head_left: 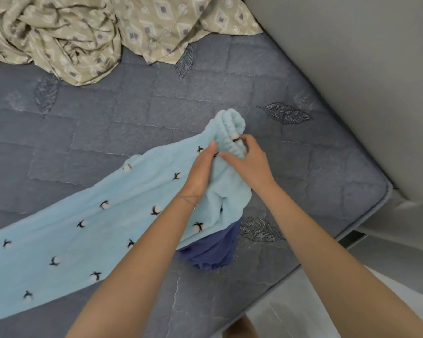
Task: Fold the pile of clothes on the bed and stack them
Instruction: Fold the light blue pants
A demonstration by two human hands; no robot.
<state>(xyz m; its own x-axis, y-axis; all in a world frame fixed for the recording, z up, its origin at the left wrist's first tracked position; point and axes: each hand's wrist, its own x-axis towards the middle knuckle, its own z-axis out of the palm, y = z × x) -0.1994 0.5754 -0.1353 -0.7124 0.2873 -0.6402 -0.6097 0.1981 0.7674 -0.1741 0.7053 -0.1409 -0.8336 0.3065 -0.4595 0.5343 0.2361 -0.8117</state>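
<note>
While its gathered end is lifted off the bed (108, 132), the light blue fleece garment (83, 228) is gripped by both hands, as seen by the head camera. The left hand (202, 172) is curled into the fleece just below the ribbed waistband (232, 125), with the thumb raised against the cloth. The right hand (248, 164) is closed on the waistband itself, which is pinched between the thumb and the bent fingers. The two hands are held close together, almost touching, with the bunched fabric between them. A thin bracelet (188, 197) is worn on the left wrist.

From the hands the rest of the garment, dotted with small white and dark motifs, is spread flat across the quilted grey-blue bed toward the lower left. A dark blue garment (213, 252) is partly covered by the hanging fleece, just below the hands. A crumpled beige patterned cloth (59, 37) lies at the far side of the bed, well apart from the hands.
</note>
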